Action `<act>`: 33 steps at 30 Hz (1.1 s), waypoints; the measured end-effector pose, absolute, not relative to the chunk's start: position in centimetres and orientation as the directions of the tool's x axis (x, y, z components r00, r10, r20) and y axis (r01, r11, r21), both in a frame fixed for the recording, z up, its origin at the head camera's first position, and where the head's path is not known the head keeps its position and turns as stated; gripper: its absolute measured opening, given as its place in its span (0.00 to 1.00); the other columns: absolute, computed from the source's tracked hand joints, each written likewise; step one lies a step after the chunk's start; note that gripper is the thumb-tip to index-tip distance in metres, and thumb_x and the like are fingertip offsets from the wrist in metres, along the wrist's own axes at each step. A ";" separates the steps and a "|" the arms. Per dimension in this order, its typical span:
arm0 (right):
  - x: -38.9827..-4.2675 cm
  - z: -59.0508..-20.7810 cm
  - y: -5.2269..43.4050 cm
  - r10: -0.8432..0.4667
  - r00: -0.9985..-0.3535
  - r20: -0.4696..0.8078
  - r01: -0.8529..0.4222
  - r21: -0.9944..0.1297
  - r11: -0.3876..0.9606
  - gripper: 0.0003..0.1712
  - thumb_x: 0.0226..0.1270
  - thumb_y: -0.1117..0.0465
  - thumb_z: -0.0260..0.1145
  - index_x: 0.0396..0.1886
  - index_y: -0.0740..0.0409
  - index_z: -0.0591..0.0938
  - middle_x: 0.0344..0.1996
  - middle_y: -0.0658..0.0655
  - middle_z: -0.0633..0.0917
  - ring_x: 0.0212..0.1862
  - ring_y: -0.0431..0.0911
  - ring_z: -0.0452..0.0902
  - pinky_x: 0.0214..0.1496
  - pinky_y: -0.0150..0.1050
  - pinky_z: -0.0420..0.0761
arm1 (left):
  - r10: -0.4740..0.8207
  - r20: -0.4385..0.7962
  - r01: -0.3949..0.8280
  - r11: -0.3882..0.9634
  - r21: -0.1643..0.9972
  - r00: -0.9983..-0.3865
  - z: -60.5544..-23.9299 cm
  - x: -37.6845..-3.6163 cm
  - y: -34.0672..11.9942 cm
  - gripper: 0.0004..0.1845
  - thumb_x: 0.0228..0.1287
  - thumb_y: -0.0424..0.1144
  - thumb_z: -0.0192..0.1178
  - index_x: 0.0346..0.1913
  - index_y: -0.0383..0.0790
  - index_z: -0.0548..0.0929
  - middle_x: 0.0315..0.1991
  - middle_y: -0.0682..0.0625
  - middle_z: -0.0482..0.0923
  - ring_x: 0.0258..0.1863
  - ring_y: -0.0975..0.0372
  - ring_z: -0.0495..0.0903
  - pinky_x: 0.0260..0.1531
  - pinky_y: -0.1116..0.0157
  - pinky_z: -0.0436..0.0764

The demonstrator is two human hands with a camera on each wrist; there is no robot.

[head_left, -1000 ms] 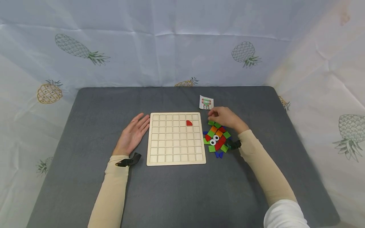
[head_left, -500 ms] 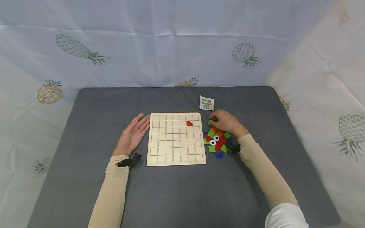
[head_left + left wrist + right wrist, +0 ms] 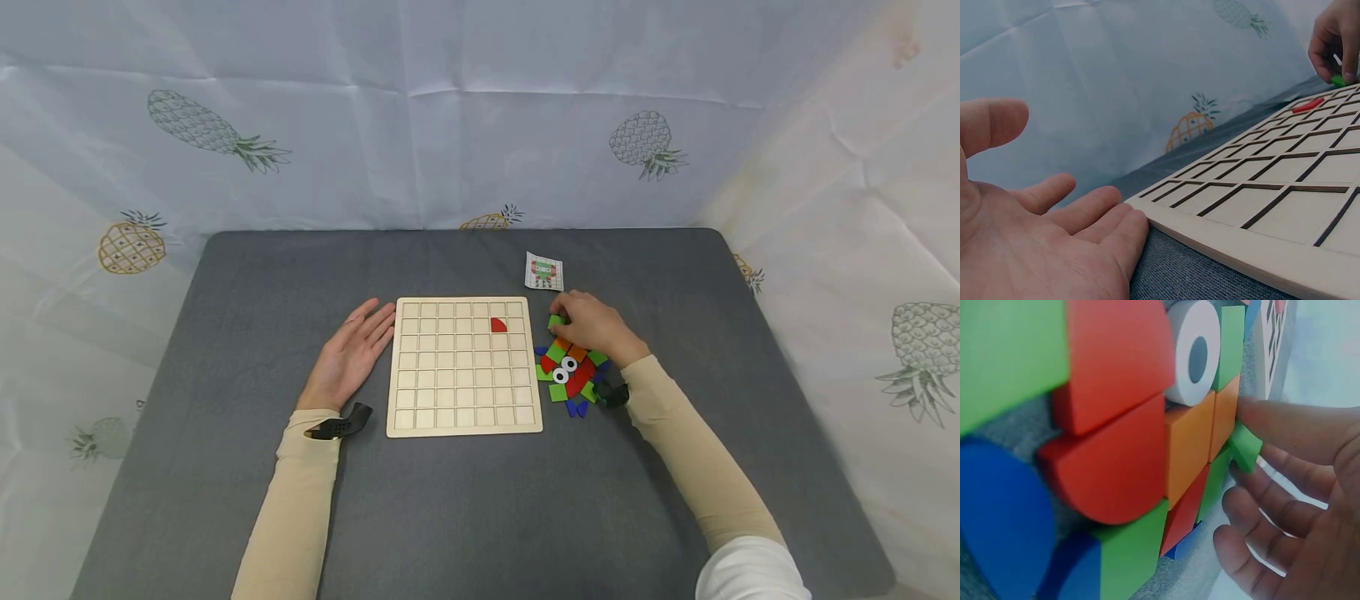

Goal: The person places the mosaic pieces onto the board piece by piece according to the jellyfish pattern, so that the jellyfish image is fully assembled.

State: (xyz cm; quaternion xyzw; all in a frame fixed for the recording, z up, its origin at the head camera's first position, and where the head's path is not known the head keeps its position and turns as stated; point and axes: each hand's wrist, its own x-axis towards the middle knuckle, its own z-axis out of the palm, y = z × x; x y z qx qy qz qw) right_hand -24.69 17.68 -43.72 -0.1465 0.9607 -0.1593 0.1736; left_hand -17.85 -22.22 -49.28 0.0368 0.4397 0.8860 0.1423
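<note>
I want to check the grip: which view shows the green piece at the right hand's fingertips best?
The right wrist view: the green piece fills the frame close up, pinched by the right hand. The head view shows it small, half hidden by the right hand. The left wrist view shows it tiny and far off.

Small green block [image 3: 556, 322] (tilted) at the pile's [image 3: 570, 371] far edge

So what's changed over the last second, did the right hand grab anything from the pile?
The right hand came down from just above the pile of blocks and now pinches a green block at the pile's far edge. The left hand stayed flat beside the wooden board, and the red piece kept its cell.
</note>
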 end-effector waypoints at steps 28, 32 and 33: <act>-27.4 -40.8 14.4 -0.414 -0.891 -0.185 -0.171 -0.709 0.684 0.11 0.76 0.56 0.63 0.48 0.57 0.84 0.43 0.58 0.84 0.44 0.50 0.77 0.48 0.43 0.80 | 0.270 -0.076 -0.221 -0.562 0.797 -0.960 -49.2 -17.8 -22.2 0.33 0.85 0.44 0.37 0.83 0.40 0.38 0.84 0.38 0.38 0.84 0.51 0.41 0.84 0.59 0.49; -27.6 -40.5 13.4 -0.439 -0.880 -0.178 -0.187 -0.721 0.667 0.11 0.76 0.57 0.63 0.48 0.57 0.85 0.43 0.58 0.84 0.44 0.50 0.76 0.46 0.42 0.80 | 0.265 -0.087 -0.216 -0.511 0.832 -0.960 -49.1 -17.9 -22.1 0.32 0.85 0.41 0.37 0.83 0.39 0.39 0.84 0.39 0.39 0.84 0.52 0.42 0.83 0.60 0.50; -27.7 -40.5 13.2 -0.446 -0.877 -0.177 -0.192 -0.722 0.665 0.11 0.76 0.57 0.63 0.49 0.57 0.85 0.43 0.58 0.84 0.44 0.50 0.76 0.46 0.42 0.79 | 0.260 -0.092 -0.209 -0.472 0.856 -0.961 -49.0 -17.9 -22.0 0.32 0.85 0.39 0.38 0.82 0.38 0.41 0.84 0.40 0.40 0.84 0.52 0.43 0.83 0.60 0.51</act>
